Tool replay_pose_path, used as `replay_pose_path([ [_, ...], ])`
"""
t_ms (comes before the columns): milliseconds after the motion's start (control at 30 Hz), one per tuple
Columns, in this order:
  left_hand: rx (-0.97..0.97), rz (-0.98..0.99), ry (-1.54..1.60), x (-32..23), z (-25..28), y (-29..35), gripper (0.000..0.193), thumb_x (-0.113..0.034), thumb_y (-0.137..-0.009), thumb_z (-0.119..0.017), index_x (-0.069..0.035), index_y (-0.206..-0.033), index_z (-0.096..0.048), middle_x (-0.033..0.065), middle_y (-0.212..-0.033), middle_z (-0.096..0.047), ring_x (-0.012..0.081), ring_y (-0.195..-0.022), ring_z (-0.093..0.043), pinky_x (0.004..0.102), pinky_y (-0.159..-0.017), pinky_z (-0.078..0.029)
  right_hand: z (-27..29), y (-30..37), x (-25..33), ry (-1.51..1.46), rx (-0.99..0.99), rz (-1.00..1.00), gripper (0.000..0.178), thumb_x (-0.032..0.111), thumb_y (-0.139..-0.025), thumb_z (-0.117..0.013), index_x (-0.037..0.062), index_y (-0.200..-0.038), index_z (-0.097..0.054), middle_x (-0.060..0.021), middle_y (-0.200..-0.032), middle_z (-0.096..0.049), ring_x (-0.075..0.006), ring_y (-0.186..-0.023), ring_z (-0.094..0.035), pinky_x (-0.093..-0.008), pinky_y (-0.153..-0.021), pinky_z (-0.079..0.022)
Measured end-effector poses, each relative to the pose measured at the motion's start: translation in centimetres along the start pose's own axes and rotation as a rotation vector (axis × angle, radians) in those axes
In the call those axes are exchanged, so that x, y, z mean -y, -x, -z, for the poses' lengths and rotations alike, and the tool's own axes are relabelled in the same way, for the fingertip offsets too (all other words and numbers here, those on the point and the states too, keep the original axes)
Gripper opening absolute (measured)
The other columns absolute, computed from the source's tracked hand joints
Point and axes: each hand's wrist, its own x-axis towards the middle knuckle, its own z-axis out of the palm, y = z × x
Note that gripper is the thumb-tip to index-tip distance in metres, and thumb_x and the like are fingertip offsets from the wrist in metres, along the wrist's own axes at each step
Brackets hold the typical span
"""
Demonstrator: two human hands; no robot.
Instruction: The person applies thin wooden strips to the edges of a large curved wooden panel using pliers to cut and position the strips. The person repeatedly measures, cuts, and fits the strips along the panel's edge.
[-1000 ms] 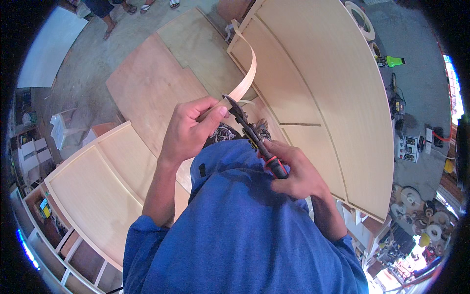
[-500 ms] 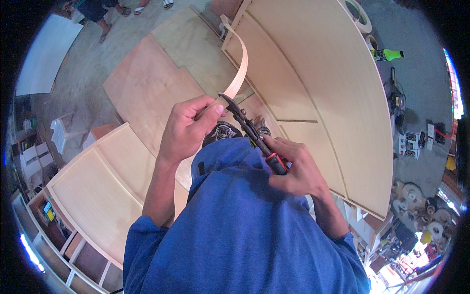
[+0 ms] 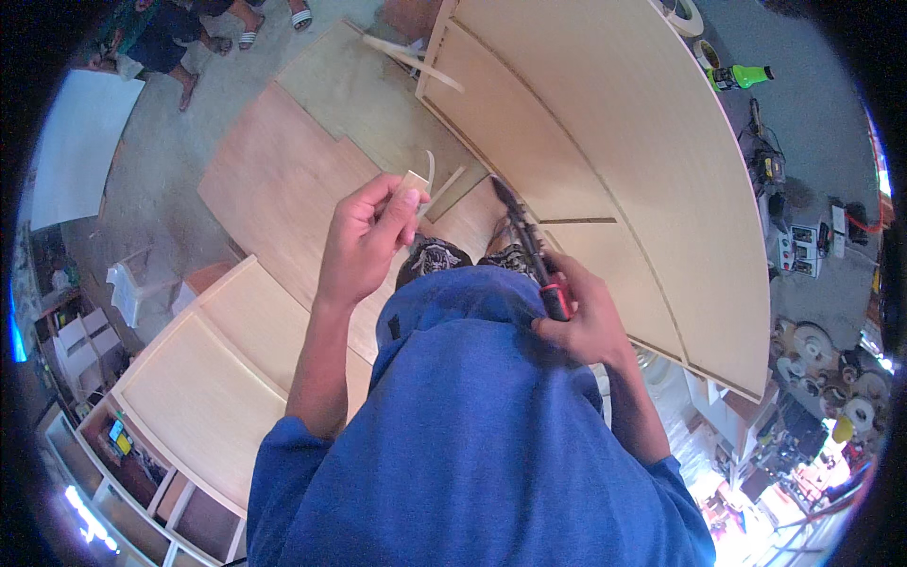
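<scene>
Pale wood-toned edge-banding offcut (image 3: 413, 182) is pinched between the thumb and fingers of the left hand (image 3: 376, 227), its short squared end projecting above the grip. Half a second earlier the same material ran in one unbroken curve from these fingers up to the near corner of the large veneered panel (image 3: 661, 180); it is now in two parts. The longer loose strip (image 3: 416, 61) appears, blurred, across that corner, well apart from the hand; whether it touches the panel or is in motion cannot be determined. The right hand (image 3: 588, 312) is closed around the red-and-black handles of the hand snips (image 3: 522, 230), whose black head has been drawn away from the left hand and now points up toward the panel's lower edge. Whether the blades are parted cannot be made out. Two thin pale slivers (image 3: 443, 194) show just beside the left fingers; their attachment is unclear. Finding: the cut appears complete, judged by the separation and the withdrawn tool. In the inspector's judgement, the held piece is either the trimmed waste or the part retained; the view does not settle which.
</scene>
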Motion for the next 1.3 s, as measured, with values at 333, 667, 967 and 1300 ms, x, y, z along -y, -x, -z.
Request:
replay_pose_path([
  [333,-0.345,-0.033,0.107,-0.5,5.7,-2.1,0.024,-0.027,-0.11,-0.056,-0.006,-0.116,-0.066,-0.0063,-0.077,-0.054,0.0026,-0.062,-0.044,0.0193,-0.052,-0.034,-1.1,0.6,-7.5,0.03,-0.155,-0.37,0.079,0.029,-0.067,-0.086,-0.0029,-0.133,-0.057,-0.0224,-0.119,-0.068,-0.0353,-0.107,-0.068,-0.0427,-0.095,-0.053],
  [667,-0.552,-0.597,0.219,-17.5,20.8,17.8,0.021,-0.021,-0.113,-0.045,-0.002,-0.118,-0.05,-0.0033,-0.075,-0.04,0.0028,-0.056,-0.032,0.0201,-0.046,-0.027,-3.5,0.2,-20.1,0.117,-0.126,-0.65,0.064,0.033,-0.067,-0.085,-0.0073,-0.113,-0.067,-0.023,-0.102,-0.072,-0.0351,-0.095,-0.071,-0.0428,-0.084,-0.055],
  [967,-0.656,-0.48,-0.24,-9.7,12.1,21.8,0.035,-0.04,-0.101,-0.066,-0.006,-0.101,-0.063,-0.0047,-0.075,-0.053,0.0017,-0.056,-0.041,0.0188,-0.047,-0.03,-3.2,-1.5,-31.0,0.185,0.093,-0.741,0.046,0.04,-0.076,-0.075,-0.0046,-0.088,-0.073,-0.014,-0.08,-0.071,-0.0246,-0.074,-0.067,-0.0389,-0.069,-0.052],
  [1300,0.003,-0.108,-0.206,-2.2,-0.9,-2.2,0.02,-0.016,-0.108,-0.056,0.0,-0.115,-0.064,0.0014,-0.081,-0.06,0.009,-0.077,-0.057,0.0268,-0.069,-0.046,4.0,-0.8,-31.9,-0.822,0.265,-0.633,0.044,0.035,-0.085,-0.069,0.001,-0.112,-0.067,-0.0103,-0.095,-0.066,-0.0225,-0.073,-0.065,-0.038,-0.069,-0.056],
])
